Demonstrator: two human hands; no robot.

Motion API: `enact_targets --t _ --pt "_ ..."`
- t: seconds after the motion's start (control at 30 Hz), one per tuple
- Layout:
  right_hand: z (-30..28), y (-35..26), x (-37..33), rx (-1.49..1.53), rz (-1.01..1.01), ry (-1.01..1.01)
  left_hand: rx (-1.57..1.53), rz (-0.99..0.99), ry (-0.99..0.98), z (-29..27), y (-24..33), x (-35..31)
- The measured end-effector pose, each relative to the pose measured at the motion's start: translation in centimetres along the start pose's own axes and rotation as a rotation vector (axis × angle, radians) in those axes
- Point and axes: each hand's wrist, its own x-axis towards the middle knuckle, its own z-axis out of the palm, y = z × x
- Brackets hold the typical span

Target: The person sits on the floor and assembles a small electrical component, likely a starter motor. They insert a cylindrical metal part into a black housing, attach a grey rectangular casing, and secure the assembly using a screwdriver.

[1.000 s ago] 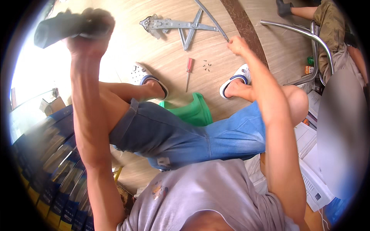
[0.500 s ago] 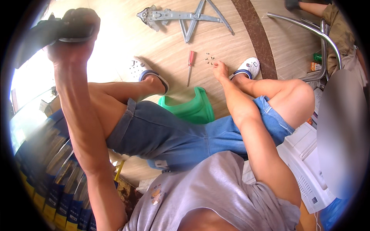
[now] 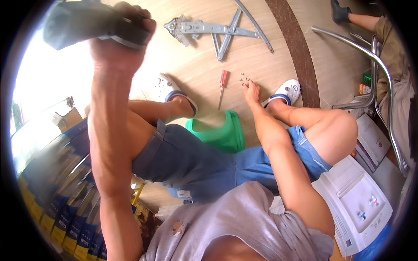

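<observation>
At the upper left my left hand [image 3: 117,48] is raised, its fingers wrapped round a dark cylindrical part [image 3: 80,24], blurred and too near to tell its kind. My right hand [image 3: 251,92] reaches down to the floor with fingertips pinched together beside several small screws [image 3: 244,78]. Whether a screw is between those fingertips cannot be made out. Left of the screws lies a screwdriver [image 3: 223,85] with a red handle, its shaft toward me. Farther off, a metal scissor-arm window regulator [image 3: 209,28] rests on the floor.
A green plastic stool [image 3: 222,132] stands between my legs. Chrome chair legs [image 3: 370,54] and another person's leg [image 3: 363,22] are at the right. A white water dispenser [image 3: 357,195] is at the lower right; blue-and-yellow packages [image 3: 65,217] hang at the lower left.
The whole view has shifted, so floor things appear lower and farther right. A blurred grey oval at the right is gone, uncovering the water dispenser. My left hand still holds the dark part.
</observation>
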Motion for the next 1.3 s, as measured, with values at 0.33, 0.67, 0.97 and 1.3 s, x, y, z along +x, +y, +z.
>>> enact_targets --t 0.33,0.67,0.97,1.3 --pt "-0.2 2.4 0.1 -0.019 0.125 -0.007 0.04 0.238 0.225 2.4 -6.3 2.2" --pt "-9.2 1.0 4.4 0.136 -0.016 0.178 -0.051 0.135 0.292 7.9 -6.9 1.9" --pt "-37.0 -24.5 1.8 0.726 -0.458 -0.004 -0.014 0.085 0.274 10.2 -7.7 -0.5" --pt "-41.3 -31.9 -7.0 0.774 -0.792 -0.308 0.04 0.071 0.247 10.0 -10.5 1.4"
